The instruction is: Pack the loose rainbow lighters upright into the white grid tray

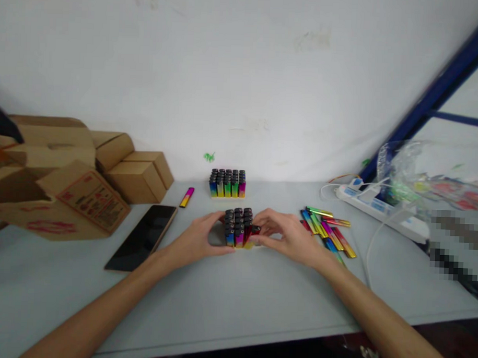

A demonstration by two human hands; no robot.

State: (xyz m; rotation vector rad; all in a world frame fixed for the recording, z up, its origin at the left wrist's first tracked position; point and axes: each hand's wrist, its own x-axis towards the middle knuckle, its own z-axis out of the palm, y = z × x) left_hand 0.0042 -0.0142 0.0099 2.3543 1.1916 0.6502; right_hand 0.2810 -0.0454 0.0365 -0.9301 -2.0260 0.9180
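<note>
A block of upright rainbow-coloured lighters (238, 227) stands in a tray in the middle of the table. My left hand (203, 236) cups the block's left side, fingers curled against it. My right hand (286, 235) is at its right side, fingers pinched on a single lighter (254, 233) at the block's right edge. A second full tray of lighters (227, 183) stands farther back near the wall. Several loose lighters (326, 229) lie just right of my right hand.
Cardboard boxes (66, 178) are stacked at the left. A dark phone (143, 237) lies flat left of my left hand. One loose lighter (186, 197) lies behind it. A white power strip (373, 204) with cables and a clear plastic bag (415, 169) sit at right.
</note>
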